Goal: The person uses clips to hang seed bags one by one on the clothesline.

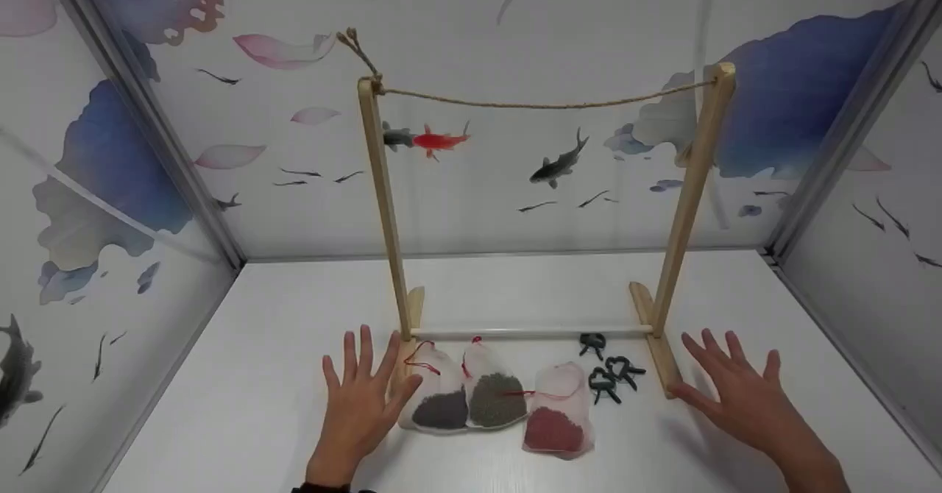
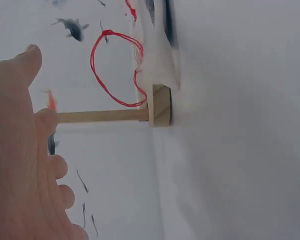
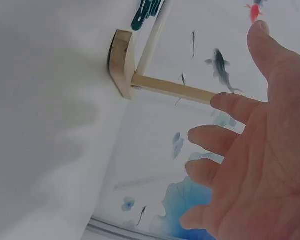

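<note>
My left hand (image 1: 362, 403), fingers spread, hovers beside the left foot of a wooden frame (image 1: 384, 210) and holds nothing. On the other side my right hand (image 1: 747, 397) is spread too, its thumb near the frame's right foot (image 1: 664, 368). Between the hands lie three mesh drawstring bags: one with dark contents (image 1: 441, 410), one with greenish-grey grains (image 1: 497, 402) and one with red grains (image 1: 555, 431). Several dark green clips (image 1: 603, 384) lie right of the red bag. In the left wrist view a red drawstring loop (image 2: 107, 34) stands out beside the frame's foot.
A twine rope (image 1: 544, 104) sags between the tops of the frame's posts, knotted at the left one. A white bar (image 1: 530, 331) joins the posts low down. Printed panels (image 1: 486, 206) with fish and petals enclose the white table (image 1: 294, 309) at the back and sides.
</note>
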`<action>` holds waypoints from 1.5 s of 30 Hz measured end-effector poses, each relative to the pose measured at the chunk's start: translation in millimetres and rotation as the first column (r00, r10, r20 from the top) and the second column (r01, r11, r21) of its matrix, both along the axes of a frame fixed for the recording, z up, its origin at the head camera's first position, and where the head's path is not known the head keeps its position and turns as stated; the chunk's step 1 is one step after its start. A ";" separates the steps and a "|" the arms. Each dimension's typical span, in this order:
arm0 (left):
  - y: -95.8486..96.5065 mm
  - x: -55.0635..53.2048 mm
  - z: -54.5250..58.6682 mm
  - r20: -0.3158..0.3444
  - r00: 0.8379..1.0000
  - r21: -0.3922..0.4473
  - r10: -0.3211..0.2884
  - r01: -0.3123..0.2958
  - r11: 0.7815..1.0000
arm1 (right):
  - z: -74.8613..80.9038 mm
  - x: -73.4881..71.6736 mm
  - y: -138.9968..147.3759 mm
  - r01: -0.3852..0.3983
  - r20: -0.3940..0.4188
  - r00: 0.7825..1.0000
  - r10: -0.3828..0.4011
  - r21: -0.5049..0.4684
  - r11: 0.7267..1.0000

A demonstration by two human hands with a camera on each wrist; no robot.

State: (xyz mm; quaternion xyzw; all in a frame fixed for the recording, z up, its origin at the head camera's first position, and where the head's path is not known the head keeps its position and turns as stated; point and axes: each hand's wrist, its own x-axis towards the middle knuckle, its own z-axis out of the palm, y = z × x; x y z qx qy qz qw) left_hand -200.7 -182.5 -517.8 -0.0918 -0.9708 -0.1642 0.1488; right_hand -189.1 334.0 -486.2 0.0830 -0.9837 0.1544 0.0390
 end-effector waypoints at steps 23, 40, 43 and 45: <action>95.9 -6.8 21.7 0.046 0.967 0.190 -0.250 0.238 0.953 | -22.1 -41.5 -55.7 0.016 0.285 0.958 0.023 -0.134 0.991; 128.3 -0.3 17.9 0.042 0.927 0.214 -0.372 0.355 0.910 | -27.3 -49.1 -62.5 0.074 0.264 0.963 -0.061 -0.039 0.996; 129.4 0.3 17.9 0.044 0.922 0.218 -0.385 0.368 0.904 | -24.7 -50.4 -63.2 0.072 0.262 0.963 -0.060 -0.035 0.997; 130.0 0.0 17.3 0.049 0.920 0.216 -0.389 0.371 0.903 | -22.8 -50.6 -62.8 0.063 0.256 0.965 -0.051 -0.036 0.997</action>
